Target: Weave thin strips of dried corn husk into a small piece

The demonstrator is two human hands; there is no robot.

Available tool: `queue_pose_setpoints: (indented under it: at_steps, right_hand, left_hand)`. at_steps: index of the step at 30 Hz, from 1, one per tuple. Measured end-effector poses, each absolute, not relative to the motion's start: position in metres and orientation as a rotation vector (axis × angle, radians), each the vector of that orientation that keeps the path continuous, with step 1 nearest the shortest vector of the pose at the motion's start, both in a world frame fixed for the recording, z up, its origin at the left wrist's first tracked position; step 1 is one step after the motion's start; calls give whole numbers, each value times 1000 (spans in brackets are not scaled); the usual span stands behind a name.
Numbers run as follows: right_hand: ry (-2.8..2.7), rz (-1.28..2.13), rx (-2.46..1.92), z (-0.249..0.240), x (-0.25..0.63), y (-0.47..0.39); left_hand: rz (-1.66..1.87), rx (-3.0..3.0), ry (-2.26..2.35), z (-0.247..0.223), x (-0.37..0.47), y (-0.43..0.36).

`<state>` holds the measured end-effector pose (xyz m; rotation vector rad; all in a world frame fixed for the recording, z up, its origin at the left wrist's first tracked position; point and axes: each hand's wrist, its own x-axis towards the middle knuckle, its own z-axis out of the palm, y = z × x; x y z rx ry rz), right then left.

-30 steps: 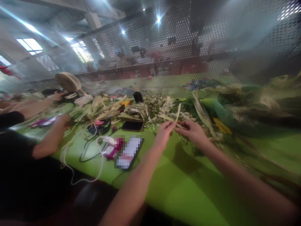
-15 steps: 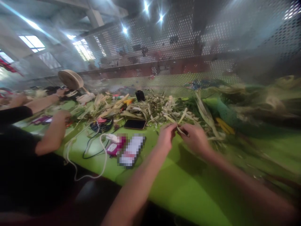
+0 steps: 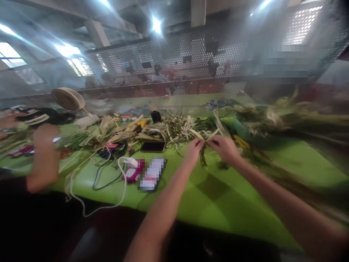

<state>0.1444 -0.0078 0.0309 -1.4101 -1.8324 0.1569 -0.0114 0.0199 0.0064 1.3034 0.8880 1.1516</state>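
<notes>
My left hand [image 3: 194,148] and my right hand [image 3: 224,146] meet closely above the green table, fingers pinched. Between them is a pale corn husk strip [image 3: 211,135], one end rising past the right fingertips. A darker brownish-green tuft [image 3: 203,157] hangs down below the left fingertips; whether it joins the strip I cannot tell. Just beyond my hands lies a heap of dried husks and shreds [image 3: 181,125]. A phone with a lit, blurred-out screen [image 3: 152,174] lies left of my left forearm.
A dark phone [image 3: 152,146], a magenta power strip [image 3: 134,173] with a white cable [image 3: 102,208] and black cords lie to the left. A round fan-like object [image 3: 68,99] stands behind. At left a co-worker's arm [image 3: 46,156] reaches over the green table [image 3: 218,214]. A perforated screen [image 3: 174,103] backs it.
The view has swung a little to the right. My hands stay pinched close together, and the dark tuft now shows beneath them. The co-worker's arm at left has shifted.
</notes>
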Motion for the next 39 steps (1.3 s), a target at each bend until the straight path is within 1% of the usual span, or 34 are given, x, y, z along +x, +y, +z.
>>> queue_pose_setpoints:
  at_steps: [6,10,14,19,22,28,35,39]
  right_hand:
    - [-1607,242,-1443,29,155,-31]
    - [-1371,491,-1366,16,151,-50]
    - [-1144,673,-1223,0,138,-69]
    - [-1089,717,-1230,-19,131,-81]
    - [-1121,744,-1235,-22,131,-82]
    - [-1183,731,-1267,-20,128,-82]
    - [-1148,647,-1290,-24,125,-84]
    - [-1169,630,-1289,-22,126,-83]
  left_hand:
    - [1143,1470,800,21,-9,5]
    - [1036,1570,799,26,-15,-14]
    - [1020,1582,818,10,-24,-35]
    - [1033,1502,811,-19,-31,-47]
    - [1033,1407,833,-28,-31,-50]
    - [974,1344,797,-38,-26,-56]
    - [850,1524,713,-45,-24,-54]
    - [927,1445,781,-43,-25,-55]
